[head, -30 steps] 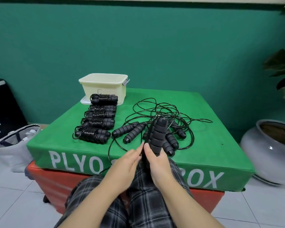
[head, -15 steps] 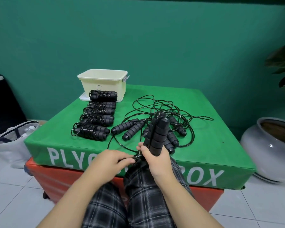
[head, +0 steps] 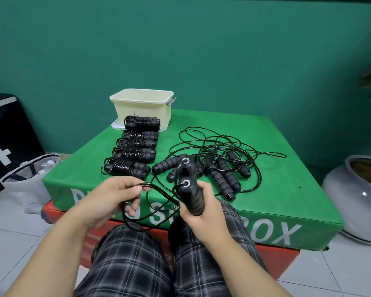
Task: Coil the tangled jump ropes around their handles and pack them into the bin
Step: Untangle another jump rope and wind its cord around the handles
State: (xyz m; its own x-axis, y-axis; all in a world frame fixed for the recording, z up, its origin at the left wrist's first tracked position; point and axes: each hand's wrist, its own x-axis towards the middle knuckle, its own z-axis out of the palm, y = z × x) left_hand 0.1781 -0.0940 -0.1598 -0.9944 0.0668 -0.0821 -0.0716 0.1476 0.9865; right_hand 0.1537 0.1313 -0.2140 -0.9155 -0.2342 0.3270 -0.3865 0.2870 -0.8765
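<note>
Handles (head: 190, 189) of one jump rope, two black foam grips side by side, are held together in the right hand (head: 204, 213), prob. so they make one thick core for the cord to go around; their cord ends point up and away from the person, w/ metal eyelets visible. Fingers of this hand are curled round the lower part of the pair, thumb on the near side, forearm coming from bottom right. The cord (head: 156, 194) leaves the eyelets, makes a loose doubled loop and goes to the left hand (head: 114, 198), which pinches it between thumb and curled fingers, just beside the handles; I think this gives slack under control for starting the wrap. This hand is palm toward the right one, wrist a bit bent. Both hands are above the lap, in front of the near edge of the green plyo box (head: 276, 189). On the box, a row of five coiled ropes (head: 135, 151) waits at left, probably lined up for packing later. Right of them lies the tangled pile (head: 221, 166), w/ approx. three more handle pairs. The cream bin (head: 141, 108) stands at the far left corner, just behind the row; its inside is not visible.
</note>
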